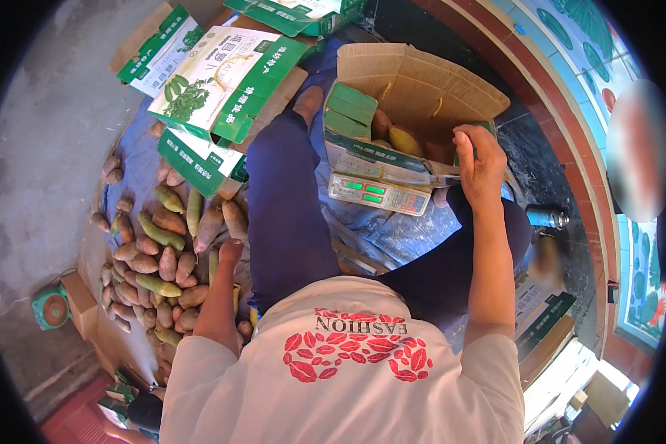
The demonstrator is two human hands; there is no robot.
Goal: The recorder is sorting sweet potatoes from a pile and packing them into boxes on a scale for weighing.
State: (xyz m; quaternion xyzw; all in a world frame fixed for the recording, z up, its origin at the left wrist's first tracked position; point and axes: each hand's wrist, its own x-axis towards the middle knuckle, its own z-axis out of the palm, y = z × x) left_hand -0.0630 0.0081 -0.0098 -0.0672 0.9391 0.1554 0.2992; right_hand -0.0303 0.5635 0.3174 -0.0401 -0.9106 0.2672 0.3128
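At two o'clock from the seated person, the open brown corrugated cardboard box (414, 85) rests on a grey electronic weighing scale (381, 194) and holds several yellowish tubers. The right hand (479, 159) curls over its near right rim; whether the fingers pinch the wall cannot be told. Judged: the loaded box is moderately heavy and its walls flex, so grip low at opposite sides. The left hand (230, 251), fingers hidden, reaches the pile of reddish and green elongated tubers (159, 255) at nine o'clock; these look firm and rollable. Flattened green-and-white cartons (222, 78) crowd eleven o'clock.
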